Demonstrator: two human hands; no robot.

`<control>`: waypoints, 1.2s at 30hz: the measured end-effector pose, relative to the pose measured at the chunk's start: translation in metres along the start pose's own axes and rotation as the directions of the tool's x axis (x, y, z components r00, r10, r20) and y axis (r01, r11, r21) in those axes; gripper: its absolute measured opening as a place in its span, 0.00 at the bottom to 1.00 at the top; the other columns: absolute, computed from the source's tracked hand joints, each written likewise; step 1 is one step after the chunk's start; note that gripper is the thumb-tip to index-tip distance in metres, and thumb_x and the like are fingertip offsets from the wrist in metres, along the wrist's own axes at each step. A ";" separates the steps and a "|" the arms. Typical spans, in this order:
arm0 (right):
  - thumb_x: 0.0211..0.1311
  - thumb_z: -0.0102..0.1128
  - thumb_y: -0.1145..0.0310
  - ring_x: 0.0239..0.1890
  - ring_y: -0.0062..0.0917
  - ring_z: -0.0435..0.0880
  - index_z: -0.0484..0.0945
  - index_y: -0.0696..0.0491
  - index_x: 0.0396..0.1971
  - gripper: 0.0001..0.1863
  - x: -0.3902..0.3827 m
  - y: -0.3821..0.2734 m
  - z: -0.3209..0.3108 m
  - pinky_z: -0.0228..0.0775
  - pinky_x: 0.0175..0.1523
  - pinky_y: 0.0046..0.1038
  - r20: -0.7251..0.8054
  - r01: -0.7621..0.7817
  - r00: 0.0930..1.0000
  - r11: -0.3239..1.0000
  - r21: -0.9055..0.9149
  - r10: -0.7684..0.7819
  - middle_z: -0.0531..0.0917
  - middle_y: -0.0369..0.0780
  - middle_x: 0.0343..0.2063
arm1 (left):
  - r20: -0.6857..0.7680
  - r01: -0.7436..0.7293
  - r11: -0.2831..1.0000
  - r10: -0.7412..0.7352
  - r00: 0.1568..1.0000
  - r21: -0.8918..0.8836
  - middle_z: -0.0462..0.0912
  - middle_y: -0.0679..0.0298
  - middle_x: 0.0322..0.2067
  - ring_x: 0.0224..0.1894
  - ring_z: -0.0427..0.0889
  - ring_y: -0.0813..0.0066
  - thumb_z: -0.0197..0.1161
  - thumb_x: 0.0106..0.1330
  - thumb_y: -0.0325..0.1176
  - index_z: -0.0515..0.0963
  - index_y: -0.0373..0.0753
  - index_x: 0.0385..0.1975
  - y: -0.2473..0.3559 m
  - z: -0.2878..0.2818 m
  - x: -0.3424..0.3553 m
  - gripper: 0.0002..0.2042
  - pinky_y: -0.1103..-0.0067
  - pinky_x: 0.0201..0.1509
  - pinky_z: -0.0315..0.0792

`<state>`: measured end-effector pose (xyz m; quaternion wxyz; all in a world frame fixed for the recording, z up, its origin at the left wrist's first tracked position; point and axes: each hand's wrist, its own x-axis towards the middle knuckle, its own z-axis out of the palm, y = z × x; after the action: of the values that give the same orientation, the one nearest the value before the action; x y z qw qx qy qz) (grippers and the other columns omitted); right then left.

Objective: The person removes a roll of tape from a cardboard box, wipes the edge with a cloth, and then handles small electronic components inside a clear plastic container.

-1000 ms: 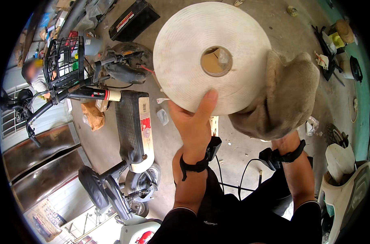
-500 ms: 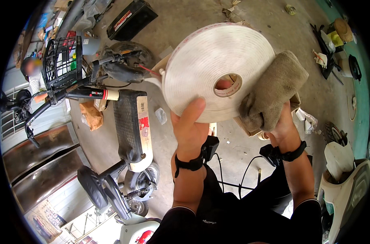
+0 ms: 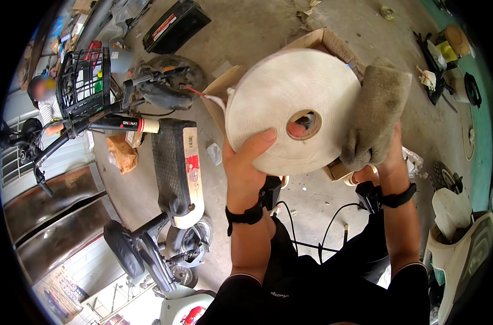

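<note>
One wide, round white tape roll (image 3: 289, 81): left hand (image 3: 244, 174) clamps its edge, thumb on face. Right hand (image 3: 392, 161) touches grey-brown fabric cloth (image 3: 384, 89); fingers hidden, closure cannot be told.

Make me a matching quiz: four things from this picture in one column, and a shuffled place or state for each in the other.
1. white roll
2. cloth
3. cardboard box
4. scooter

A. in the picture's left half, apart from the roll
B. held by the left hand
C. partly hidden behind the roll
D. grey-brown, against the right hand

Pairs: 1-B, 2-D, 3-C, 4-A.
</note>
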<state>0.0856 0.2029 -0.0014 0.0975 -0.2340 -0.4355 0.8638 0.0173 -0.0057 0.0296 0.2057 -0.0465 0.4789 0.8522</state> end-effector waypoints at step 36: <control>0.60 0.53 0.63 0.46 0.23 0.75 0.67 0.60 0.55 0.25 0.018 0.001 -0.046 0.68 0.50 0.23 0.220 0.049 0.975 0.932 -0.359 0.034 0.76 0.41 0.48 | 0.366 0.351 0.934 -0.303 0.880 -0.069 0.75 0.54 0.50 0.52 0.75 0.69 0.51 0.62 0.42 0.65 0.28 0.55 -0.001 -0.022 0.007 0.26 0.76 0.57 0.66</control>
<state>0.0928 0.2411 -0.0316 0.0066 -0.1479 -0.5964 0.7889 0.0087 -0.0218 0.0149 0.4250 0.0119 0.3619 0.8296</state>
